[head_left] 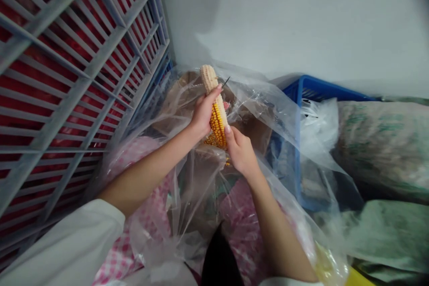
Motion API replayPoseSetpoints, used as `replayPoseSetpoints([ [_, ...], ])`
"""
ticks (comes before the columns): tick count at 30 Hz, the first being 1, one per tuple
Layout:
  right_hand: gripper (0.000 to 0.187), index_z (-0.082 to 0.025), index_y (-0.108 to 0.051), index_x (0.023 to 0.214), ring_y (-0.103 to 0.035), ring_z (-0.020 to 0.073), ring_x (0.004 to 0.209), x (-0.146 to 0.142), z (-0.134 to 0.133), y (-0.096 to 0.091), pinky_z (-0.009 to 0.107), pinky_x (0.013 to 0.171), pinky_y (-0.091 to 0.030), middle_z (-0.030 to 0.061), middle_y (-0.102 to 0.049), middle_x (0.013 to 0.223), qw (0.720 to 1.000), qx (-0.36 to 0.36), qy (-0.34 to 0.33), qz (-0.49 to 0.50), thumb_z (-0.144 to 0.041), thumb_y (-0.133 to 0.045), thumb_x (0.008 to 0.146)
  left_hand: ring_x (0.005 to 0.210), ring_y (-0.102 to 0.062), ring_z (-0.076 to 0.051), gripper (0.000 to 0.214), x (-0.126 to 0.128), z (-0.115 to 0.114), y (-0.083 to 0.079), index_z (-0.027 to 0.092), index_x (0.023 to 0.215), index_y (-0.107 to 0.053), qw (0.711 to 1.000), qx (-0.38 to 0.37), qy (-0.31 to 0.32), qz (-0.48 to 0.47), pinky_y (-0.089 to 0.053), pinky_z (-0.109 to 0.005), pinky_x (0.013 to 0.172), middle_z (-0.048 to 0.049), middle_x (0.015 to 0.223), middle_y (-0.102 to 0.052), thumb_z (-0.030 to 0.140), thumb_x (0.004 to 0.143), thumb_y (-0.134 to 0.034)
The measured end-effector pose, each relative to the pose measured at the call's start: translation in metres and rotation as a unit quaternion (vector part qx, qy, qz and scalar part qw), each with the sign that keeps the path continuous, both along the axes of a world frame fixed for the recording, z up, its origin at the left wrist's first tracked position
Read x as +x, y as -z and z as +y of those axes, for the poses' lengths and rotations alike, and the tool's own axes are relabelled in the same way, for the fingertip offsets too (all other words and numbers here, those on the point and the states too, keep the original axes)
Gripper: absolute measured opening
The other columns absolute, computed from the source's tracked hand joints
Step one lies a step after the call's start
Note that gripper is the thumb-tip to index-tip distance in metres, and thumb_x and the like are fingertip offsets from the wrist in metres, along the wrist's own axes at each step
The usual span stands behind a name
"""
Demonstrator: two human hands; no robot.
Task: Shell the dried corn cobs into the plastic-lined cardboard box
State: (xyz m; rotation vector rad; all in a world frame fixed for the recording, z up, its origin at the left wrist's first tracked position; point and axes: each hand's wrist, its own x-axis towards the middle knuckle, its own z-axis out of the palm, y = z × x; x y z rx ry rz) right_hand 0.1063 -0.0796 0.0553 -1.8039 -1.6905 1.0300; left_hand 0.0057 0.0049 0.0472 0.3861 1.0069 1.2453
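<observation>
An ear of corn (218,125) is held tilted above a box lined with clear plastic. Its upper part is a bare pale cob, while rows of yellow kernels remain along the lower left side. My left hand (203,114) is closed around its middle, with the thumb across the front. A thin dark pointed thing (226,82) sticks out by that thumb; what it belongs to is hidden. My right hand (240,148) grips the lower end, thumb pressed against the cob. Loose yellow corn kernels (210,139) lie below, partly hidden by the hands.
A grey slatted crate (90,69) with red contents rises at left. Clear plastic sheeting (194,196) drapes over the cardboard box (256,129) and my pink checked clothing. At right stand a blue basket (297,143) and a stuffed sack (385,143). A pale wall (284,22) is behind.
</observation>
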Motion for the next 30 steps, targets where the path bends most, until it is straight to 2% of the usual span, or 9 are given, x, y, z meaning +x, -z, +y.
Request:
replayPoseSetpoints([
  [4, 0.051, -0.019, -0.049, 0.074, -0.048, 0.0144, 0.055, -0.007, -0.002, 0.004, 0.023, 0.052, -0.031, 0.0015, -0.052, 0.059, 1.000, 0.003, -0.018, -0.013, -0.057, -0.017, 0.086, 0.057, -0.057, -0.009, 0.024, 0.001, -0.002, 0.002, 0.018, 0.076, -0.057, 1.000, -0.017, 0.003, 0.000, -0.049, -0.027, 0.070, 0.0013, 0.064, -0.055, 0.038, 0.066, -0.064],
  [9, 0.053, -0.018, -0.050, 0.078, -0.050, 0.0155, 0.060, -0.012, -0.003, 0.011, 0.025, 0.055, -0.033, 0.0047, -0.056, 0.067, 1.000, 0.014, -0.016, 0.015, -0.052, -0.010, 0.088, 0.052, -0.054, -0.006, 0.025, 0.000, -0.003, 0.004, 0.017, 0.077, -0.059, 1.000, 0.008, 0.016, -0.002, -0.050, -0.024, 0.069, 0.0024, 0.062, -0.055, 0.037, 0.064, -0.066],
  [17, 0.053, -0.018, -0.051, 0.073, -0.047, 0.0148, 0.056, -0.017, -0.007, 0.016, 0.025, 0.053, -0.031, 0.0038, -0.054, 0.062, 0.999, 0.036, 0.027, 0.012, -0.051, -0.011, 0.088, 0.050, -0.050, -0.004, 0.020, 0.002, -0.004, 0.001, 0.015, 0.074, -0.058, 0.999, 0.014, 0.023, -0.030, -0.049, -0.027, 0.075, 0.0047, 0.057, -0.050, 0.032, 0.065, -0.065],
  [22, 0.054, -0.017, -0.049, 0.067, -0.047, 0.0131, 0.055, -0.015, -0.003, 0.018, 0.024, 0.052, -0.032, 0.0034, -0.055, 0.062, 0.990, 0.030, 0.112, 0.084, -0.055, -0.015, 0.086, 0.051, -0.051, -0.004, 0.019, 0.001, -0.008, -0.012, 0.015, 0.076, -0.059, 0.998, 0.028, 0.050, -0.040, -0.049, -0.027, 0.076, 0.0042, 0.059, -0.050, 0.033, 0.070, -0.060],
  [24, 0.059, -0.017, -0.052, 0.069, -0.048, 0.0130, 0.056, -0.011, 0.002, 0.018, 0.023, 0.052, -0.033, 0.0031, -0.056, 0.062, 0.988, -0.003, 0.091, 0.125, -0.059, -0.014, 0.084, 0.052, -0.052, -0.005, 0.020, 0.001, -0.007, -0.014, 0.016, 0.078, -0.058, 0.999, 0.018, 0.040, -0.031, -0.049, -0.026, 0.075, 0.0039, 0.059, -0.050, 0.034, 0.070, -0.060],
  [27, 0.071, -0.017, -0.058, 0.075, -0.051, 0.0135, 0.057, -0.004, 0.006, 0.016, 0.022, 0.053, -0.035, 0.0034, -0.057, 0.061, 0.986, -0.051, 0.065, 0.145, -0.060, -0.002, 0.083, 0.055, -0.054, -0.007, 0.019, -0.002, -0.002, -0.012, 0.017, 0.077, -0.056, 1.000, -0.005, -0.002, -0.026, -0.049, -0.027, 0.073, 0.0034, 0.058, -0.050, 0.034, 0.070, -0.060],
  [30, 0.064, -0.019, -0.058, 0.085, -0.055, 0.0151, 0.067, -0.001, 0.004, 0.010, 0.023, 0.058, -0.035, 0.0040, -0.060, 0.070, 0.996, 0.004, 0.074, 0.045, -0.059, -0.007, 0.084, 0.061, -0.057, -0.009, 0.020, -0.007, 0.005, -0.007, 0.018, 0.077, -0.055, 0.999, -0.010, -0.036, -0.038, -0.049, -0.028, 0.075, 0.0024, 0.061, -0.052, 0.037, 0.072, -0.058],
])
